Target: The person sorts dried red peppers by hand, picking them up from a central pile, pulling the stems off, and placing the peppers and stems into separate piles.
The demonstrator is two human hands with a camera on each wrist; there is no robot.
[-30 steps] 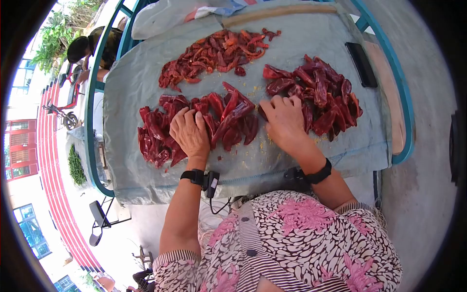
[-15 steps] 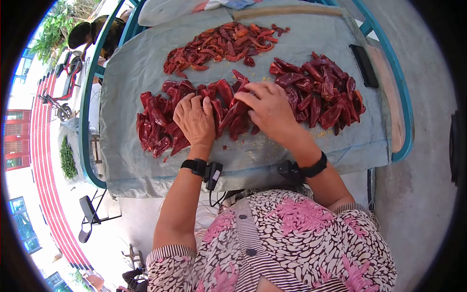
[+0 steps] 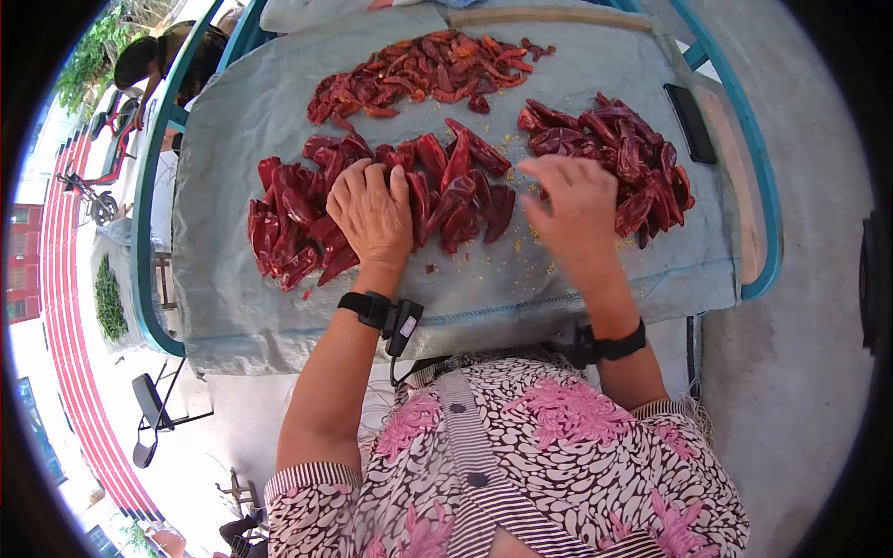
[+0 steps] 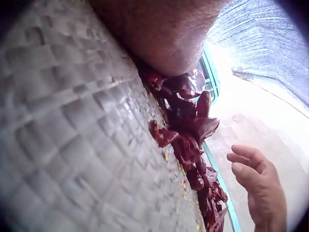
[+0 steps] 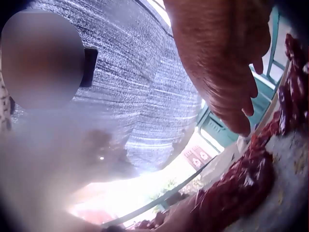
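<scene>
Dried red chillies lie in three piles on a grey woven sheet (image 3: 242,279). My left hand (image 3: 374,212) rests flat, fingers straight, on the middle pile (image 3: 465,191). The left wrist view shows the palm (image 4: 164,34) pressing down on chillies (image 4: 186,128). My right hand (image 3: 575,200) hovers just above the sheet between the middle pile and the right pile (image 3: 619,149), fingers relaxed and holding nothing. It appears the same way in the left wrist view (image 4: 256,181) and the right wrist view (image 5: 227,63). A third pile (image 3: 423,70) lies further away.
A black phone (image 3: 690,121) lies near the sheet's right edge. A teal frame (image 3: 763,186) runs around the table. Loose seeds are scattered on the sheet. Another person (image 3: 153,60) is at the far left. A black chair (image 3: 149,418) stands on the floor at the left.
My right hand went from the right pile to the middle pile, then lifted away and came back to the right, empty. The left hand stayed on the middle pile.
</scene>
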